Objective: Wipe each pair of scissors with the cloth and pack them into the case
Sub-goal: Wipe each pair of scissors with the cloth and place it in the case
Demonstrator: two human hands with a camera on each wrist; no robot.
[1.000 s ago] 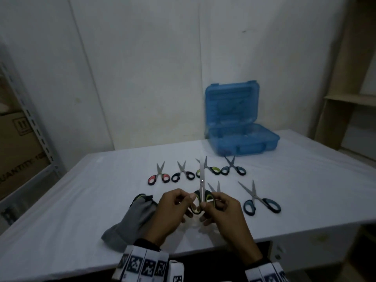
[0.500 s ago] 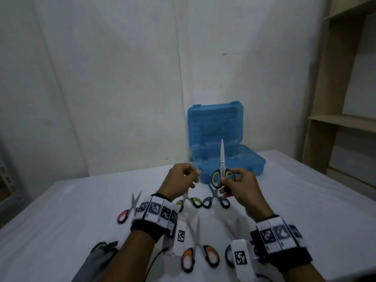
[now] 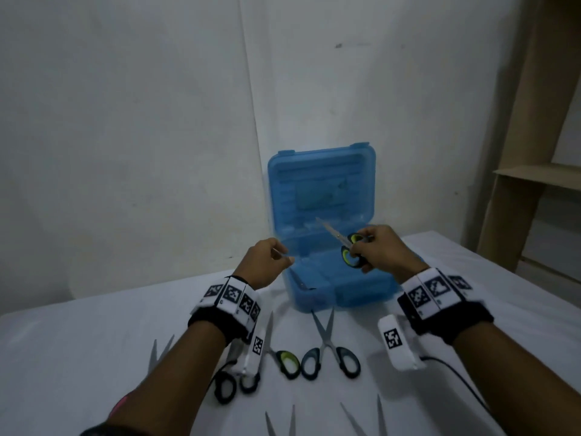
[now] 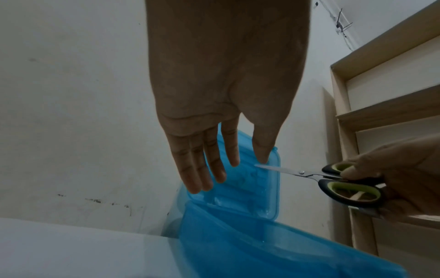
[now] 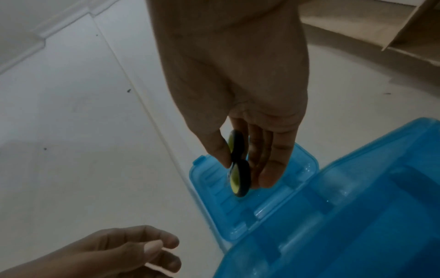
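Note:
My right hand [image 3: 361,250] pinches a pair of scissors with black and lime-green handles [image 3: 352,251] by the handles, above the open blue case [image 3: 345,297]. The shut blades point up and to the left, in front of the raised lid. In the right wrist view the thumb and fingers [image 5: 266,175] clamp the handle loops [image 5: 239,176] over the case [image 5: 357,216]. My left hand [image 3: 283,256] hovers empty to the left of the case; its fingers [image 4: 214,169] hang relaxed near the blade tip of the scissors [image 4: 285,170]. The cloth is out of view.
Several other scissors lie on the white table in front of the case: a lime-handled pair [image 3: 286,361], a dark grey pair [image 3: 330,357], a black pair [image 3: 232,382] under my left wrist, and blade tips at the bottom edge. A wooden shelf unit [image 3: 534,177] stands at the right.
Both hands moved forward from the table's near edge to the case. The left hand let go of the scissors. The blades tipped from upright to pointing up-left.

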